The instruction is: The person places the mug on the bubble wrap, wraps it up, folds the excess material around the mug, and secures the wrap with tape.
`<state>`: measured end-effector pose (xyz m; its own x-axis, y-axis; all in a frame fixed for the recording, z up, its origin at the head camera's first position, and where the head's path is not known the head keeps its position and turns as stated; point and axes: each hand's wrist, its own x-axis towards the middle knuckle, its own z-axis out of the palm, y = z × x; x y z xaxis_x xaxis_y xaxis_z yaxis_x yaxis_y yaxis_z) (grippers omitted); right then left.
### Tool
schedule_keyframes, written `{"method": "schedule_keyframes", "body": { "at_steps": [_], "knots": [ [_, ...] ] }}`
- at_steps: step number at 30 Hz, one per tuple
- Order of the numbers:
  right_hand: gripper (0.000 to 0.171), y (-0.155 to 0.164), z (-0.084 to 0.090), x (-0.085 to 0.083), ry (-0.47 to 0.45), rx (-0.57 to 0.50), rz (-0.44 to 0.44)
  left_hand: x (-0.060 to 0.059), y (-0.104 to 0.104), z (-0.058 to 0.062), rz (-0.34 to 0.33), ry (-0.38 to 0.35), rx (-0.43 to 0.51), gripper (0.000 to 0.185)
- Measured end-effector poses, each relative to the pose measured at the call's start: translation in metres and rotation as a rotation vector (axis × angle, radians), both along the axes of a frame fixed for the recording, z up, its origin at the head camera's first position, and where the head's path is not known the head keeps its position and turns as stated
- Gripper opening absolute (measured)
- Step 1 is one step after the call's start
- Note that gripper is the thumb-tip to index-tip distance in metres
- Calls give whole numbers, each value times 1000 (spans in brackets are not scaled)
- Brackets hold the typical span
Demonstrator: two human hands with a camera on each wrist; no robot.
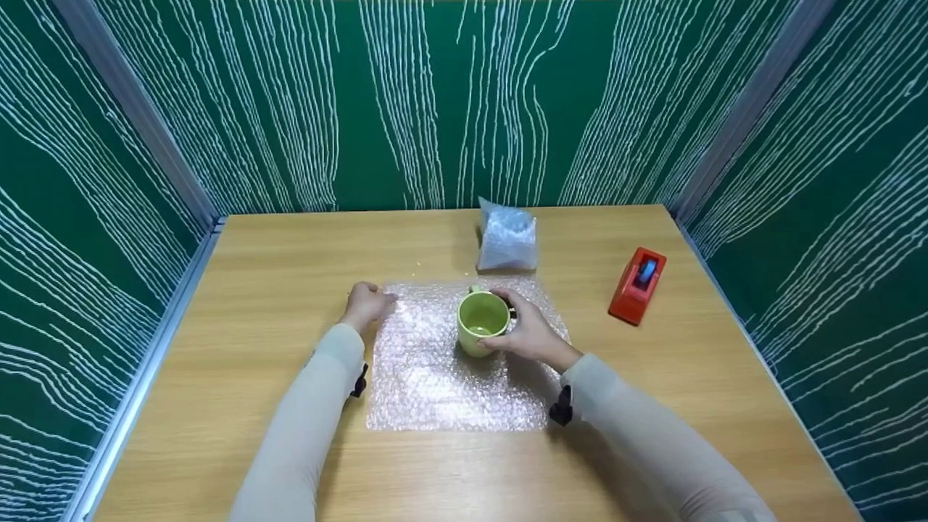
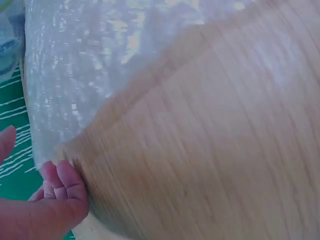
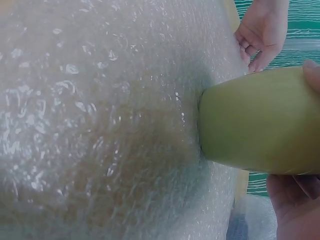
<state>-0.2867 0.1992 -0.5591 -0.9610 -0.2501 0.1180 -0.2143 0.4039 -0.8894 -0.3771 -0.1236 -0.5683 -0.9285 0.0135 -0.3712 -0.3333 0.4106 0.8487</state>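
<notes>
On the bubble wrap stands the mug, upright, the right hand curled round its side. At the sheet's far left corner the left hand pinches the edge. Wrapping looks just begun; next, that corner likely needs lifting over the mug. Beyond lie 1 wrapped bundle and a tape dispenser.

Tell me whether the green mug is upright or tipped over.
Upright. In the head view the green mug shows its open mouth upward, base on the bubble wrap sheet, with the right hand gripping its side.
</notes>
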Motion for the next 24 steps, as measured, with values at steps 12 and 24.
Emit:
{"method": "schedule_keyframes", "body": {
  "at_steps": [12, 24],
  "knots": [
    [100, -4, 0, 1, 28, 0, -48, 2, -4, 1, 21, 109, 41, 21],
    [98, -4, -4, -1, 46, 5, -38, 9, 4, 18, -31, 266, 132, 9]
  ]
}}
